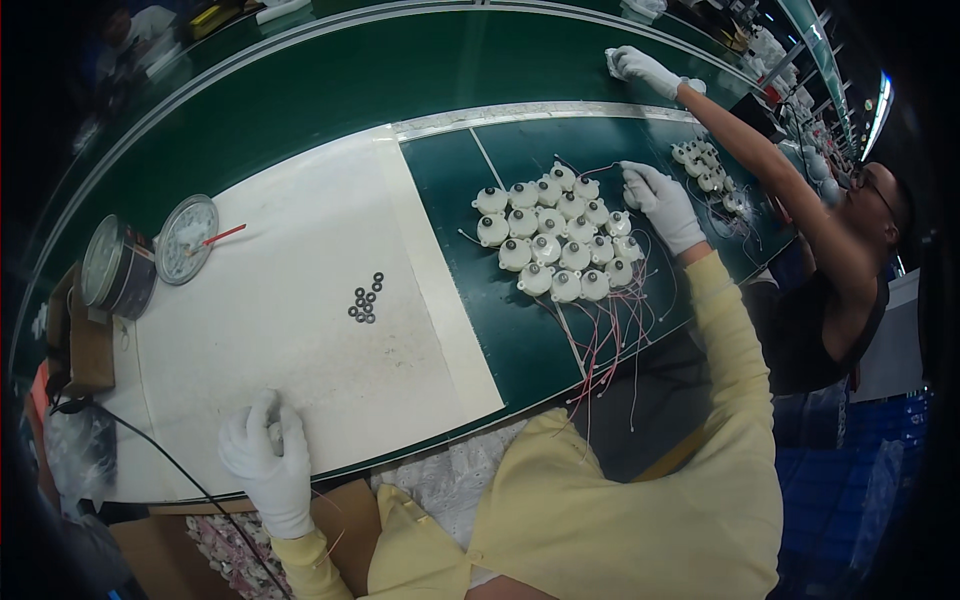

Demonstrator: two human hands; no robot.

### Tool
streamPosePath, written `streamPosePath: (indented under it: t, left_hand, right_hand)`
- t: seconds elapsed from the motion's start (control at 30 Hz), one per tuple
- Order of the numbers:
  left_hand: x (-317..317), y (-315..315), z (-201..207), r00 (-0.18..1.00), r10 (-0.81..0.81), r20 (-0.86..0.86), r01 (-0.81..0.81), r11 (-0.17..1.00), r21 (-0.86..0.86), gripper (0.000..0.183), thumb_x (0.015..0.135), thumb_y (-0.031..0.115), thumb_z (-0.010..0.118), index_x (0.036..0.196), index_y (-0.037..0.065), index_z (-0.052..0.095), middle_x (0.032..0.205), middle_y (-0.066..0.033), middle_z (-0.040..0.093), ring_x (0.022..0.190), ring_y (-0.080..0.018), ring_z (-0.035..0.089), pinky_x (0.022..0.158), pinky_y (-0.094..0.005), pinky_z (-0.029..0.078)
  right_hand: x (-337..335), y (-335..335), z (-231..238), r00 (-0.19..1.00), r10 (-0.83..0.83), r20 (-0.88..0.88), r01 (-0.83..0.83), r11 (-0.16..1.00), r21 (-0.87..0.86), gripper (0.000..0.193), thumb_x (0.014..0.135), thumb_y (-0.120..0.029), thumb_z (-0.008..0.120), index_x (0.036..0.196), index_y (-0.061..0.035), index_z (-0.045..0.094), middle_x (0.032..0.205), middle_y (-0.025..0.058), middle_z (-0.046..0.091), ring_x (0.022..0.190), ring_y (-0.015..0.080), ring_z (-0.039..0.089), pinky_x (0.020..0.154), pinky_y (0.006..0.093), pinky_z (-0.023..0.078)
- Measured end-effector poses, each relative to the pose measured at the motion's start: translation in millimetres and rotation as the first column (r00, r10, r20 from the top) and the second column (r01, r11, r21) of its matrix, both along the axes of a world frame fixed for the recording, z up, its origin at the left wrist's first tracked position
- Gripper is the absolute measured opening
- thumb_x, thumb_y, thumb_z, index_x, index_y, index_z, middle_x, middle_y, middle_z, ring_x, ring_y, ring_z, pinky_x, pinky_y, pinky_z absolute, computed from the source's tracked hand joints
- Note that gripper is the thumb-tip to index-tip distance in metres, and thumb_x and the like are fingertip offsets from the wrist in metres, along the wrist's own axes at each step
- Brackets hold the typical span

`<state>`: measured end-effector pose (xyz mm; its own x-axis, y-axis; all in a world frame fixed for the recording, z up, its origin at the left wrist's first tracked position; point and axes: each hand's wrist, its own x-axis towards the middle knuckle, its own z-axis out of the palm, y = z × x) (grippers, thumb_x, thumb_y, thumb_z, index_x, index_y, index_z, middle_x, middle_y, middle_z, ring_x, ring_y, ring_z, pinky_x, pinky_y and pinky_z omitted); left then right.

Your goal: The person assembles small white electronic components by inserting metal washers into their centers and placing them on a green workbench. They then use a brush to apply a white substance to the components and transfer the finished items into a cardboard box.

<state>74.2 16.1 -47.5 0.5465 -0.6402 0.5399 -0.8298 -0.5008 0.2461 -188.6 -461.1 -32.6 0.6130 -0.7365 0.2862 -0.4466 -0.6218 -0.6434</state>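
My left hand (pixel 265 458), in a white glove, is over the near edge of the white board. Its fingers are curled toward the thumb, and whatever they hold is hidden. My right hand (pixel 662 205), also gloved, reaches to the far right side of a cluster of small white round motors (pixel 545 248), each with a dark shaft on top. A thin reddish wire (pixel 598 169) runs from the back of the cluster to its pinched fingertips. Several pink and white leads (pixel 605 345) trail from the motors over the table's front edge. Small dark rings (pixel 366 300) lie on the board between my hands.
At the left stand an open tin (pixel 118 268) and a round lid (pixel 187 240) with white paste and a red stick. A cardboard box (pixel 90 340) is beside them. At the right a co-worker's gloved hand (pixel 645 70) reaches over the green belt, near more motors (pixel 703 165).
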Motion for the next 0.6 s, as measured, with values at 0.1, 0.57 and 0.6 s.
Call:
streamPosePath:
  t: [0.1,0.57,0.6]
  left_hand:
    - [-1,0,-1,1.000,-0.015,-0.017,0.015,1.000,-0.022,0.027,0.076,0.003,0.068,0.102,0.007,0.062,0.086,-0.0087,0.056,0.079,-0.0278,0.052,0.072,-0.0401,0.042]
    - [-34,-11,76,0.769,-0.636,-0.062,0.613,0.762,-0.209,0.028,0.063,0.024,0.075,0.088,0.018,0.065,0.085,0.0003,0.054,0.090,-0.0252,0.056,0.065,-0.0375,0.046]
    - [-44,-25,76,0.739,-0.665,0.107,0.650,0.663,-0.371,0.019,0.065,0.019,0.071,0.081,0.015,0.063,0.085,-0.0009,0.057,0.081,-0.0241,0.058,0.059,-0.0331,0.046]
  right_hand:
    - [-2,-2,-3,0.991,0.030,-0.128,-0.041,0.996,-0.084,0.026,0.093,-0.023,0.057,0.111,-0.0061,0.064,0.080,0.0082,0.069,0.074,0.0177,0.068,0.067,0.0288,0.051]
    - [43,122,43,0.895,0.344,0.286,-0.351,0.936,-0.025,0.054,0.101,-0.042,0.032,0.128,0.0006,0.053,0.101,0.0098,0.063,0.085,0.0146,0.058,0.077,0.0277,0.045]
    - [54,154,34,0.915,0.402,0.033,-0.387,0.898,-0.208,0.058,0.100,-0.046,0.031,0.128,0.0002,0.052,0.102,0.0105,0.063,0.086,0.0156,0.059,0.077,0.0282,0.045]
